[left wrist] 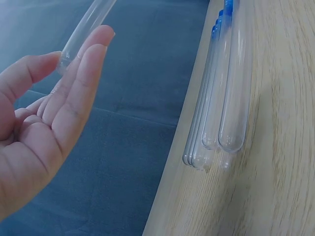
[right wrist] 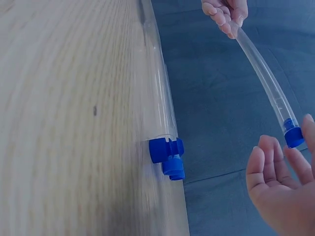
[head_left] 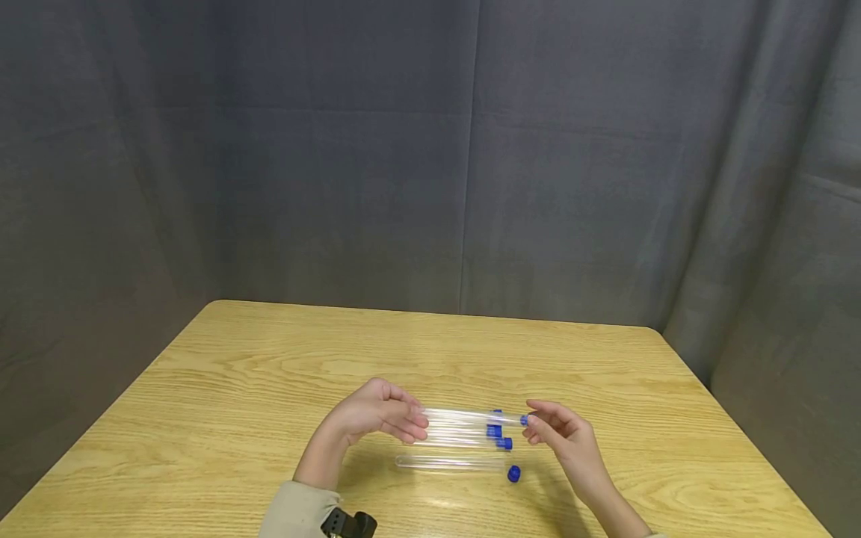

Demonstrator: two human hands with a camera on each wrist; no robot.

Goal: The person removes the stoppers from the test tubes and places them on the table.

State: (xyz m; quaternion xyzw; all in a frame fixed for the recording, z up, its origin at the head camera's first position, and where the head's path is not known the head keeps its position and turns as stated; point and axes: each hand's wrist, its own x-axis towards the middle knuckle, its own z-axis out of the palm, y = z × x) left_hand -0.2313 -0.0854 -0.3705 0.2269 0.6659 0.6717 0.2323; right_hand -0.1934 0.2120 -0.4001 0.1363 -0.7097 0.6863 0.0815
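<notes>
Held above the table, a clear test tube (head_left: 471,415) lies nearly level between the two hands. My left hand (head_left: 383,413) pinches its rounded end between thumb and fingers. At the tube's other end sits a blue cap (right wrist: 294,136), with the thumb and index finger of my right hand (head_left: 566,439) on it and the other fingers spread loosely. Below, several capped tubes (head_left: 451,441) lie side by side on the wood. Nearer me is an uncapped tube (head_left: 451,463), and a loose blue cap (head_left: 514,474) lies just off its right end.
The wooden table (head_left: 269,359) reaches back to a grey curtain (head_left: 350,187), which also hangs at both sides. A black strapped device (head_left: 348,524) is worn at the left wrist, beside a beige sleeve (head_left: 296,512).
</notes>
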